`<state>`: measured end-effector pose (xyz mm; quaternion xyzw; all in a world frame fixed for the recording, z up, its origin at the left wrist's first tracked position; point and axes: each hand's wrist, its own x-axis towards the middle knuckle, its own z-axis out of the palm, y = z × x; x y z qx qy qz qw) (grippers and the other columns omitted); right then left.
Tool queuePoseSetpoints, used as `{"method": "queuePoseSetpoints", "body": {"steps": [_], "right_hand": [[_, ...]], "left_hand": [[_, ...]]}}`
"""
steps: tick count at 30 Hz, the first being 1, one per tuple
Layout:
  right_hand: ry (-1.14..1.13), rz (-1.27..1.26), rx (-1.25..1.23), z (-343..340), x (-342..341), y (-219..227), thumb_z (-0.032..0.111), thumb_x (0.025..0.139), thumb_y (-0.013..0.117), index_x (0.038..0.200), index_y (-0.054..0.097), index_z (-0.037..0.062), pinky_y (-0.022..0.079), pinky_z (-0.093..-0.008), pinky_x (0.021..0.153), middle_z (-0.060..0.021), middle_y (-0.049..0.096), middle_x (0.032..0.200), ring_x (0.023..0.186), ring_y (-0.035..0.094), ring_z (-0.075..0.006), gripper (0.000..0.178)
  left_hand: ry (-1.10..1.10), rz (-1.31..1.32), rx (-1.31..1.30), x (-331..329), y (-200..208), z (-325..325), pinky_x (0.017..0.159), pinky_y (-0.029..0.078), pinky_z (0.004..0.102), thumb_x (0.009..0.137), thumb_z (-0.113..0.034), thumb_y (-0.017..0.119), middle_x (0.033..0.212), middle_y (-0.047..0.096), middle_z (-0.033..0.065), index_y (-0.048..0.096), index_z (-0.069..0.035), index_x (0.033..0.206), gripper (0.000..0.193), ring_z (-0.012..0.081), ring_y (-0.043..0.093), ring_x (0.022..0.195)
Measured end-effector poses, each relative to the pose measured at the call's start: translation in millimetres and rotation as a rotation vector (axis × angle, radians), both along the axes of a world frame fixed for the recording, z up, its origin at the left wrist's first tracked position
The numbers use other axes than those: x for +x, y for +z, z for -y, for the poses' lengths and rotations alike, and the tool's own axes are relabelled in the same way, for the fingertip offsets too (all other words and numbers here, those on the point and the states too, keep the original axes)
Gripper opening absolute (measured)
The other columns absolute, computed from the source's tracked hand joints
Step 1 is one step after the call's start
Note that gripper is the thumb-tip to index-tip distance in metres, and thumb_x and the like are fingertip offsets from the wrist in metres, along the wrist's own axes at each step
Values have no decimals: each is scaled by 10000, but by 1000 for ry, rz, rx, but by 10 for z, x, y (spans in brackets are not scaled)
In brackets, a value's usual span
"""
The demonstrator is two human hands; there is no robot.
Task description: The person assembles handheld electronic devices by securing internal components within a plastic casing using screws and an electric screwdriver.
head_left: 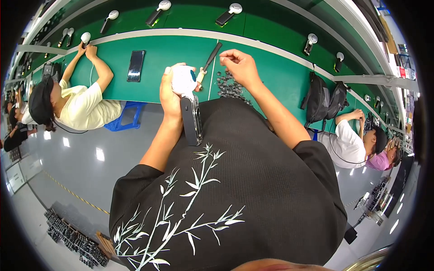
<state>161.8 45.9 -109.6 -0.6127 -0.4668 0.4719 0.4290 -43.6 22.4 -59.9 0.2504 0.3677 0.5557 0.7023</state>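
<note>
My left hand is wrapped round a handheld device with a round white head and a long dark handle that hangs down in front of my shirt. A dark blue-green spot shows on the right side of the head. To the right, my right hand is raised above the table with thumb and fingers pinched together; what they hold, if anything, is too small to make out. Below it lies a scatter of small dark pieces. Between my hands rest a black stick-like tool and a small cream-coloured piece.
A dark phone lies on the green table at left. Similar white-headed devices line the green strip behind the pale rail. Backpacks sit at right. People work on both sides, one near a blue stool.
</note>
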Motion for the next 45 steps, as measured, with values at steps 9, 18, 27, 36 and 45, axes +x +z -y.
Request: {"method": "queuePoseSetpoints", "body": {"steps": [9,18,27,36,45], "right_hand": [[335,830,-303,625,689,-1797,247,762,616,1082,578,35,490,-432,760,-177,653,952,885,611,-389,385],[348,823,-255,629,631,-1800,203,761,605,967,609,38,487,-428,716,-156,654,843,791,603,-354,264],[126,299,-442,415,544,-1214,134,805,609,913,641,13,488,-303,641,-96,622,718,684,578,-163,166],[42,-590,-241,199,34,257,35,854,602,967,635,-32,478,-219,615,-103,626,793,679,568,-127,135],[136,-789,-115,321,-237,1132,47,836,650,943,633,-31,506,-215,635,-114,626,801,677,592,-142,134]], "left_hand": [[93,-17,-31,-112,-36,23,531,505,280,963,-345,338,951,606,181,466,3,1143,411,203,597,605],[44,-1,-47,-110,-72,-27,535,500,281,963,-336,333,957,604,181,467,-5,1136,397,209,599,616],[17,-37,-49,-71,-71,-29,519,512,281,947,-381,355,990,606,178,474,-21,1158,434,204,617,617],[22,-186,98,-57,236,28,546,515,279,927,-323,370,1046,586,194,450,-1,1210,436,214,616,691],[-17,-169,201,64,443,83,542,502,257,905,-186,403,1001,607,169,501,2,1176,344,206,602,651]]}}
